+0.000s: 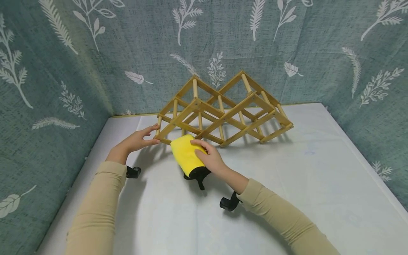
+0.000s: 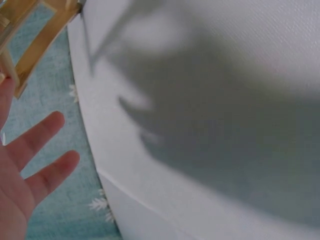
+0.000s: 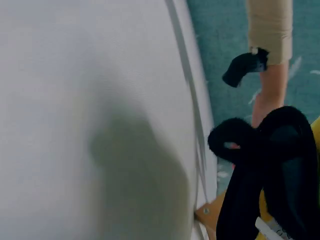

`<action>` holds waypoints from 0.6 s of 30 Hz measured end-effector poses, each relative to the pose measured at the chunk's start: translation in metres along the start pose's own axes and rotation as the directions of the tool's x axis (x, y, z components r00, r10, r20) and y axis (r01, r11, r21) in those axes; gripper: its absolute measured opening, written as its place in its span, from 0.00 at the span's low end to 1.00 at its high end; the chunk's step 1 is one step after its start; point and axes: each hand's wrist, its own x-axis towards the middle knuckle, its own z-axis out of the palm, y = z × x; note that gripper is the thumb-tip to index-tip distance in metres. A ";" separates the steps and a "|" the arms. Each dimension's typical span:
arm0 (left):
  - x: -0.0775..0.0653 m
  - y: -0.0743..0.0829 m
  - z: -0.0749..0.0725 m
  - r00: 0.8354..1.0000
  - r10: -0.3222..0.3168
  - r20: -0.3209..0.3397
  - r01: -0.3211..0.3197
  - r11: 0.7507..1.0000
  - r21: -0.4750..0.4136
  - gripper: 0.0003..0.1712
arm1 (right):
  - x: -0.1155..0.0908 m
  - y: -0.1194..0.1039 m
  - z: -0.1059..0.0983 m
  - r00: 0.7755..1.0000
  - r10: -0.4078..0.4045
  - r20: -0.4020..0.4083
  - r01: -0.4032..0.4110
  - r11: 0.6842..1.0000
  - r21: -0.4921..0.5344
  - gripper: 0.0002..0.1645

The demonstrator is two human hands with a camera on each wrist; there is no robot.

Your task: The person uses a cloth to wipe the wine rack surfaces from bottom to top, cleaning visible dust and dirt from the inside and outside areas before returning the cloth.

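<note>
A folding wooden rack [image 1: 223,118] of crossed slats and round dowels stands by the back wall in the head view. At its left end, my left hand [image 1: 137,140] touches the frame with fingertips and thumb. In the left wrist view, two fingers [image 2: 37,137] are spread away from the wood. My right hand [image 1: 211,156] holds a yellow cloth roll [image 1: 185,152] with black trim in front of the rack. A black fuzzy loop [image 3: 232,140] and a white label [image 3: 269,229] show on the roll in the right wrist view.
The rack stands on a white-covered table [image 1: 302,184]. Green leaf-patterned cloth [image 1: 143,53] hangs behind it and along both sides. Black camera mounts [image 1: 229,203] stick out from both wrists. Shadows of the hands and rack fall on the white surface.
</note>
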 end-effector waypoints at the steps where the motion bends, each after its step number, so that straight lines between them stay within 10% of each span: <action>1: 0.000 0.000 0.000 1.000 0.003 -0.003 -0.003 1.000 -0.001 0.45 | -0.005 0.000 -0.007 1.000 -0.004 0.009 0.004 1.000 0.021 0.20; 11: -0.002 -0.002 0.002 0.999 0.026 -0.020 -0.026 1.000 0.002 0.44 | -0.050 0.007 -0.099 0.999 -0.006 0.036 0.006 1.000 0.011 0.23; 18: -0.001 -0.001 0.003 1.000 0.023 -0.016 -0.023 1.000 -0.005 0.44 | -0.084 0.018 -0.175 0.996 0.009 -0.085 -0.018 0.995 -0.096 0.25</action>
